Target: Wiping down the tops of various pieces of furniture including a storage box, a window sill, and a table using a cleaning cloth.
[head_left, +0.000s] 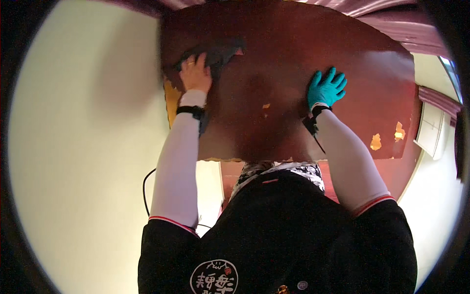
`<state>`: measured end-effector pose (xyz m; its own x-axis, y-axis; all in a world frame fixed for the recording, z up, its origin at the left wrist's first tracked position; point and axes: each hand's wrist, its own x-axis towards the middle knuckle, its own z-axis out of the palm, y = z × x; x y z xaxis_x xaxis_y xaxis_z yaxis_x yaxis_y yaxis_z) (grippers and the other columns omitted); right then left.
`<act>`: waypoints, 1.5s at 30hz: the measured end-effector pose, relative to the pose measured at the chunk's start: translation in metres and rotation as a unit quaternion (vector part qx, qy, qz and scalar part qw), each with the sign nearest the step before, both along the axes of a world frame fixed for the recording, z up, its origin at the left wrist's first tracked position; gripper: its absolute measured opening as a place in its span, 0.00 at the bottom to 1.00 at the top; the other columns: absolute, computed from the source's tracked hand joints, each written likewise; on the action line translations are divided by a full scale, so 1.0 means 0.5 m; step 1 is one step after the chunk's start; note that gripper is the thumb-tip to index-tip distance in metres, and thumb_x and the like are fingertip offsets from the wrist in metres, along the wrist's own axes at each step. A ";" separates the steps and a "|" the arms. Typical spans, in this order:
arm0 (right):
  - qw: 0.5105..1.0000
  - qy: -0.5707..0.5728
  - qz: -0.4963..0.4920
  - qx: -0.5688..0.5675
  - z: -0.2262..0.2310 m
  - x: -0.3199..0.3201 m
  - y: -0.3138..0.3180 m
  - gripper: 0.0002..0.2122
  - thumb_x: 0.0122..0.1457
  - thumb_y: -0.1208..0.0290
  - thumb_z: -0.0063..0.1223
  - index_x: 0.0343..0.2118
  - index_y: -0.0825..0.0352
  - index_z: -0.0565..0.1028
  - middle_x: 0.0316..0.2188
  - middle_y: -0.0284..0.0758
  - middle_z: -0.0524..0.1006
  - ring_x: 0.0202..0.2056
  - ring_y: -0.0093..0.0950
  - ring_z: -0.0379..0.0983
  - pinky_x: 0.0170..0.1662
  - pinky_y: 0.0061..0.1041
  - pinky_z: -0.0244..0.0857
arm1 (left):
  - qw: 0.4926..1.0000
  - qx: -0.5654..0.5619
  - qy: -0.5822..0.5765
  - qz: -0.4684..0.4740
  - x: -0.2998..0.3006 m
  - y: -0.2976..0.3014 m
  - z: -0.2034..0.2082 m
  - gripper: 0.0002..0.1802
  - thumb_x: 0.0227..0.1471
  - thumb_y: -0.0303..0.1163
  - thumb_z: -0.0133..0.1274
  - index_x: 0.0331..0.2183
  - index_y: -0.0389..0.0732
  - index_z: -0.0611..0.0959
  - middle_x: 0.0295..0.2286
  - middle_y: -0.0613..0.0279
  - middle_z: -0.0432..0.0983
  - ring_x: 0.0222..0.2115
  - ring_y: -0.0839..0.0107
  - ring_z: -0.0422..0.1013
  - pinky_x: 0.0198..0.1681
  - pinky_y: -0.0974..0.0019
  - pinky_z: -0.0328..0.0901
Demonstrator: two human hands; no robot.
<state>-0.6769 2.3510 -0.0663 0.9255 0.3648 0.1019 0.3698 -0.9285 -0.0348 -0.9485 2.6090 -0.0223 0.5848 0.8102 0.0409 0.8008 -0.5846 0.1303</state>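
Observation:
My left hand (196, 76), bare, lies with its fingers apart on the near edge of a crumpled dark piece of cloth (223, 54) at the far left of the table. A small reddish patch shows at the cloth's right end. My right hand (329, 90) wears a teal glove and is spread on the bare reddish-brown tabletop (279, 73), right of the middle, with nothing in it. Both forearms have white sleeves, with a black band round each wrist.
The tabletop's covering is chipped, with pale patches (375, 142) at the near right and a worn strip (171, 103) along the left edge. A pale wall (73, 122) stands close on the left. Purple curtains (391, 24) hang beyond the table. Thin black cables run from my wrists.

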 end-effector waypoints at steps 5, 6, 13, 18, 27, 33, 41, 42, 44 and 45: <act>0.999 -0.037 0.010 0.011 -0.016 0.011 -0.010 0.30 0.61 0.45 0.37 0.63 0.55 0.57 0.65 0.48 0.50 0.65 0.49 0.43 0.61 0.58 0.38 | 0.997 -0.057 -0.028 -0.031 -0.013 -0.202 0.017 0.20 0.49 0.38 0.55 0.45 0.44 0.75 0.44 0.51 0.67 0.47 0.51 0.62 0.46 0.49 0.65; 1.000 -0.023 0.014 0.008 -0.010 0.002 -0.006 0.30 0.61 0.45 0.37 0.63 0.55 0.57 0.65 0.48 0.50 0.65 0.49 0.43 0.61 0.58 0.38 | 0.992 -0.122 -0.027 -0.017 -0.044 -0.255 0.020 0.20 0.49 0.39 0.55 0.45 0.45 0.74 0.44 0.51 0.66 0.48 0.50 0.62 0.47 0.49 0.65; 0.999 -0.017 0.022 0.020 -0.003 0.000 0.000 0.30 0.61 0.45 0.35 0.62 0.56 0.58 0.65 0.47 0.51 0.65 0.48 0.43 0.62 0.57 0.37 | 0.965 -0.029 -0.041 0.256 -0.410 -0.417 -0.002 0.22 0.47 0.35 0.54 0.44 0.35 0.74 0.43 0.40 0.68 0.46 0.42 0.62 0.49 0.44 0.60; 0.999 -0.026 0.017 0.008 -0.019 0.016 -0.017 0.30 0.61 0.44 0.35 0.63 0.55 0.57 0.64 0.46 0.52 0.65 0.47 0.44 0.62 0.56 0.38 | 0.930 -0.068 -0.040 0.358 -0.472 -0.397 0.002 0.21 0.46 0.32 0.54 0.43 0.34 0.72 0.43 0.39 0.68 0.45 0.43 0.64 0.49 0.48 0.61; 0.999 -0.038 0.007 0.002 -0.047 0.029 -0.018 0.31 0.61 0.43 0.35 0.63 0.54 0.57 0.65 0.46 0.51 0.65 0.47 0.44 0.62 0.57 0.38 | 0.930 -0.296 -0.131 -0.175 -0.061 -0.566 0.019 0.15 0.47 0.33 0.54 0.38 0.39 0.75 0.38 0.48 0.70 0.43 0.49 0.67 0.43 0.50 0.68; 0.999 -0.020 0.005 0.038 -0.050 0.043 -0.022 0.31 0.60 0.44 0.36 0.63 0.55 0.57 0.65 0.47 0.50 0.66 0.48 0.40 0.63 0.57 0.35 | 0.927 -0.334 -0.076 -0.150 -0.090 -0.522 0.001 0.20 0.41 0.31 0.57 0.41 0.40 0.77 0.39 0.51 0.70 0.41 0.51 0.69 0.42 0.52 0.68; 0.992 -0.057 0.020 0.110 -0.052 0.059 -0.034 0.30 0.57 0.46 0.44 0.59 0.56 0.64 0.64 0.43 0.55 0.65 0.46 0.44 0.62 0.57 0.36 | 0.959 -0.181 -0.078 0.203 -0.447 -0.365 -0.071 0.20 0.36 0.30 0.61 0.36 0.37 0.78 0.37 0.45 0.74 0.41 0.47 0.70 0.46 0.52 0.65; 0.989 -0.060 0.030 0.130 -0.068 0.081 -0.056 0.29 0.56 0.47 0.46 0.58 0.56 0.66 0.63 0.43 0.56 0.65 0.47 0.44 0.62 0.57 0.37 | 0.943 -0.235 -0.078 0.223 -0.419 -0.364 -0.096 0.20 0.35 0.29 0.60 0.36 0.35 0.77 0.38 0.43 0.74 0.41 0.46 0.70 0.46 0.52 0.65; 0.974 -0.031 0.100 0.202 -0.067 0.088 -0.079 0.27 0.53 0.52 0.52 0.56 0.57 0.69 0.63 0.41 0.57 0.65 0.47 0.44 0.62 0.57 0.37 | 0.978 -0.130 -0.055 0.151 -0.362 -0.381 -0.118 0.22 0.35 0.31 0.60 0.37 0.35 0.77 0.39 0.42 0.74 0.41 0.45 0.70 0.46 0.52 0.65; 0.962 0.033 0.153 0.226 -0.062 0.065 -0.088 0.27 0.51 0.54 0.54 0.55 0.57 0.69 0.63 0.40 0.57 0.65 0.47 0.44 0.62 0.57 0.37 | 0.985 -0.107 -0.044 0.130 -0.354 -0.394 -0.122 0.24 0.35 0.32 0.61 0.38 0.36 0.77 0.39 0.42 0.74 0.41 0.44 0.70 0.47 0.51 0.64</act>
<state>-0.6446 2.3072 -0.0974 0.7911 0.5541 0.2592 0.6074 -0.6610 -0.4407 -1.1256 2.4117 -0.0832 0.3576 0.9279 -0.1057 0.9002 -0.3124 0.3034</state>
